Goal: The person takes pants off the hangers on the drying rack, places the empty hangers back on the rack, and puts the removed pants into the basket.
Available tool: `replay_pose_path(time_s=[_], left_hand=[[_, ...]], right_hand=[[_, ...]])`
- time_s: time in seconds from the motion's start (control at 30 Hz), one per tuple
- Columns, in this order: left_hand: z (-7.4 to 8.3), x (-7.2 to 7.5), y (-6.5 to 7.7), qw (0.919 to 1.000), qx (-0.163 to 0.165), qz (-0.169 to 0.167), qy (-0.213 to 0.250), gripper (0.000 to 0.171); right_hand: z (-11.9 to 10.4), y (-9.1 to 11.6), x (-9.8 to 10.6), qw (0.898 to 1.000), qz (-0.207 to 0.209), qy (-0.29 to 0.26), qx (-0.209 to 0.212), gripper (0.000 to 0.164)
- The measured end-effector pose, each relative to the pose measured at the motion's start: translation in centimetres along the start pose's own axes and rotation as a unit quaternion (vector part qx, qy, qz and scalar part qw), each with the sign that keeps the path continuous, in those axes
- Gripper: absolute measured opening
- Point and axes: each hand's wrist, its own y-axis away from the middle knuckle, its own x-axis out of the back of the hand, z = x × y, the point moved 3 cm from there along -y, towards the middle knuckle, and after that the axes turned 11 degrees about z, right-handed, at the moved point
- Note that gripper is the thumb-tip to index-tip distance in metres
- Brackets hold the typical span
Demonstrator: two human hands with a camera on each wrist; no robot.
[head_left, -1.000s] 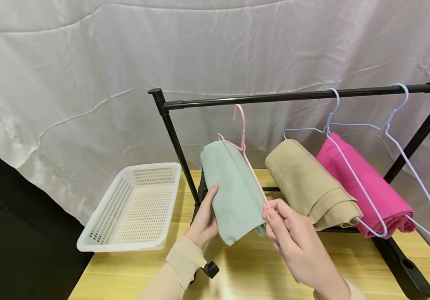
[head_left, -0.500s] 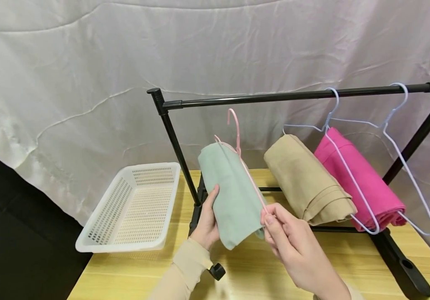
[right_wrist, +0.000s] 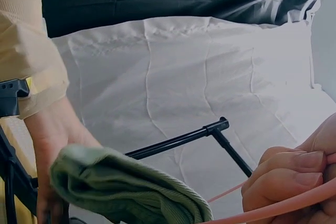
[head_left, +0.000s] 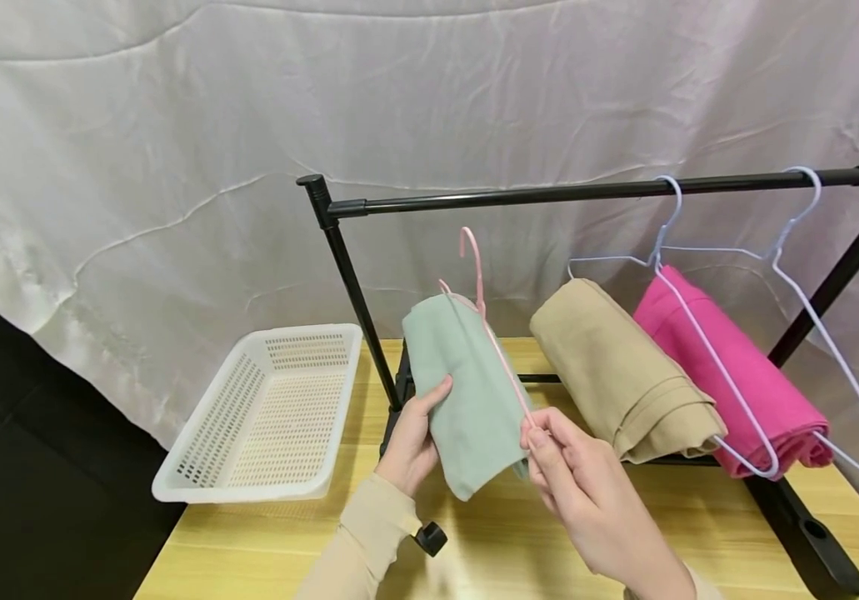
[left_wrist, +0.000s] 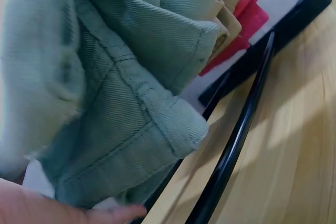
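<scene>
Folded pale green trousers (head_left: 466, 392), with stitched seams showing in the left wrist view, hang through a pink clothes hanger (head_left: 480, 287). My left hand (head_left: 412, 437) grips them at the left side, thumb on top and the other fingers hidden beneath. My right hand (head_left: 586, 492) pinches the hanger's lower right corner between thumb and fingers. The hanger's hook stands below the black rail (head_left: 504, 197), off it. In the right wrist view, the curled right fingers (right_wrist: 289, 177) are close to the pink bar.
To the right, khaki trousers (head_left: 616, 367) and a bright pink folded garment (head_left: 729, 375) hang from the rail on lilac hangers. A white perforated basket (head_left: 335, 417) sits on the wooden table (head_left: 249, 550) at left. The rack's black foot (head_left: 811, 533) stands at right.
The pink hanger with the green trousers has come down a little, its hook farther below the rail. My left thumb lies farther over the cloth; my right hand keeps its pinch.
</scene>
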Motion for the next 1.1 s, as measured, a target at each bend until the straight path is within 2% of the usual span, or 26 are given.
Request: replay_pose_path(time_s=[0.13,0.2,0.27,0.33,0.37,0.4,0.5,0.53,0.6,0.67,0.77,0.93,1.1], left_hand=[[0.4,0.3,0.3,0.9953,-0.031,0.038,-0.084,0.056],[0.7,0.4,0.5,0.9856,-0.064,0.061,-0.144,0.056],[1.0,0.5,0.6,0.9721,-0.089,0.081,-0.201,0.057],[1.2,0.5,0.6,0.9639,-0.101,0.087,-0.231,0.060],[1.3,0.5,0.5,0.9653,-0.095,0.083,-0.229,0.061],[1.2,0.6,0.4,0.9702,-0.084,0.074,-0.215,0.061],[1.0,0.5,0.1,0.9908,-0.030,0.033,-0.128,0.062],[1.0,0.5,0.1,0.9953,-0.010,0.019,-0.094,0.062],[0.9,0.4,0.1,0.9991,0.018,-0.004,-0.039,0.061],[1.0,0.2,0.2,0.9993,0.033,-0.020,-0.006,0.060],[1.2,0.0,0.3,0.9991,0.029,-0.031,0.000,0.058],[1.6,-0.3,0.4,0.9990,0.017,-0.036,-0.018,0.059],[1.9,-0.4,0.4,0.9984,0.031,-0.034,-0.032,0.064]], right_hand=[[0.5,0.0,0.0,1.000,-0.001,0.001,-0.011,0.019],[0.7,0.0,0.0,1.000,-0.002,0.000,-0.013,0.019],[0.9,-0.1,0.0,1.000,-0.003,-0.001,-0.014,0.019],[1.1,-0.1,0.0,1.000,-0.003,-0.004,-0.019,0.020],[1.1,-0.1,-0.1,1.000,-0.003,-0.005,-0.021,0.020],[1.2,0.0,-0.1,1.000,-0.004,-0.007,-0.021,0.020],[1.3,0.0,-0.1,1.000,-0.005,-0.008,-0.022,0.019],[1.4,0.0,-0.2,1.000,-0.004,-0.005,-0.020,0.019],[1.4,0.0,-0.3,1.000,-0.005,0.000,-0.016,0.018],[1.5,0.0,-0.5,1.000,-0.004,0.006,-0.014,0.018],[1.5,0.0,-0.6,1.000,-0.004,0.004,-0.012,0.018],[1.8,0.1,-0.8,1.000,-0.007,-0.004,-0.016,0.018],[2.0,0.2,-0.9,1.000,-0.010,-0.003,-0.015,0.019]])
